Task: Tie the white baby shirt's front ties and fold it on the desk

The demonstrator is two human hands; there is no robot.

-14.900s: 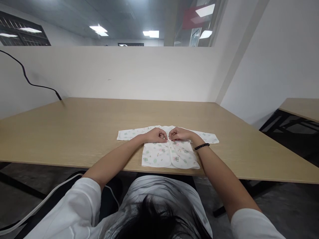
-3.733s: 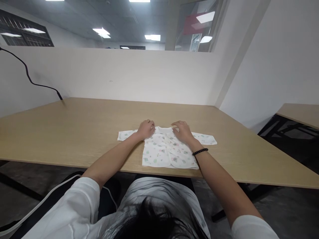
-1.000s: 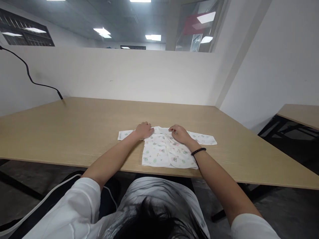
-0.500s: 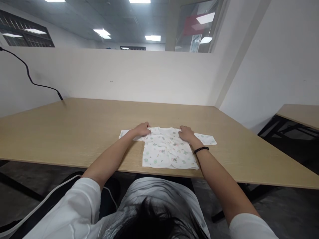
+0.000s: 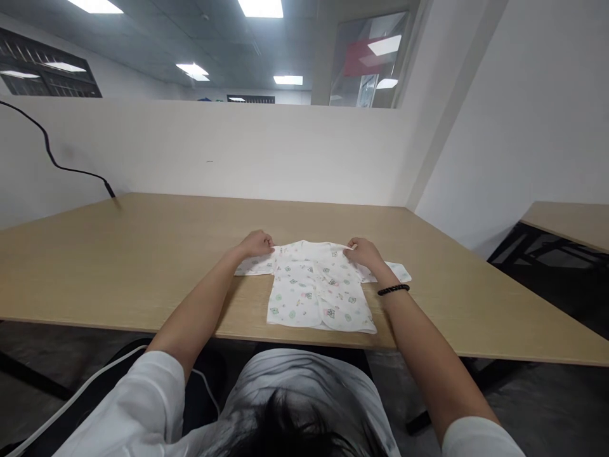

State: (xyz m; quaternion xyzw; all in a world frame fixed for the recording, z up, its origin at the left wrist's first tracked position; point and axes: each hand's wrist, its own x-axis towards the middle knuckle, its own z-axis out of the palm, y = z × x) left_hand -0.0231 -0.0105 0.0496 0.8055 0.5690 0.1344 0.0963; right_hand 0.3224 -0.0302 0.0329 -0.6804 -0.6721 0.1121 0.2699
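A small white baby shirt (image 5: 316, 289) with printed animals and green and pink marks is spread on the wooden table, its hem toward me near the front edge. My left hand (image 5: 257, 244) pinches the shirt at the left shoulder, where the sleeve begins. At the opposite shoulder, my right hand (image 5: 365, 251) grips the fabric between thumb and fingers. The cloth between both hands looks drawn taut and slightly raised. Both sleeves stretch outward, partly hidden under my hands and forearms. A black beaded bracelet (image 5: 393, 289) circles my right wrist.
The wooden table (image 5: 157, 254) reaches back to a low white partition (image 5: 266, 152). A black cable (image 5: 71, 169) hangs at the left, its end by the table's back corner. Another table (image 5: 575, 222) with black legs stands at the right.
Both hands now pinch the shirt's shoulders, the left having moved slightly outward and up. The shoulder line looks tauter and lifted. The camera view has tilted up a little.
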